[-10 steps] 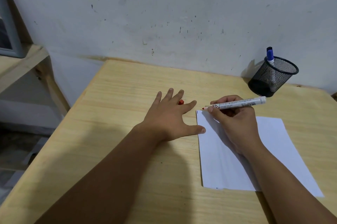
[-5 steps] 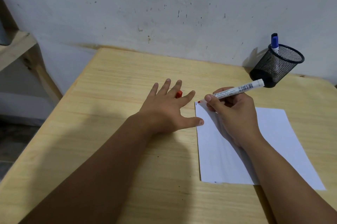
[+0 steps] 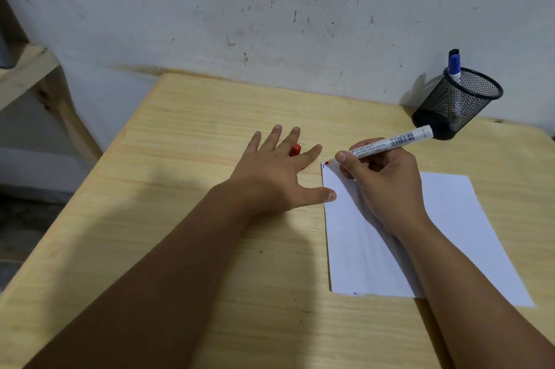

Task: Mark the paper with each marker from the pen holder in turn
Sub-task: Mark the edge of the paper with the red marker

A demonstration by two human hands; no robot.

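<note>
A white sheet of paper [image 3: 450,233] lies on the wooden table [image 3: 210,248], right of centre. My right hand [image 3: 384,185] grips a white marker [image 3: 399,139] with a red tip, the tip touching the paper's far left corner. My left hand [image 3: 276,173] lies flat on the table with fingers spread, its thumb at the paper's left edge. A red marker cap [image 3: 295,149] shows between its fingers. A black mesh pen holder [image 3: 456,104] stands at the back right with a blue-capped marker [image 3: 454,64] sticking out and a dark one behind it.
A stained white wall [image 3: 270,8] runs right behind the table. A wooden frame or shelf [image 3: 33,74] stands off the table's left side, with floor below it.
The marker tip has come down onto the paper's far left corner, where a short dark mark shows at the edge. My left hand stays flat. The view has tilted down slightly.
</note>
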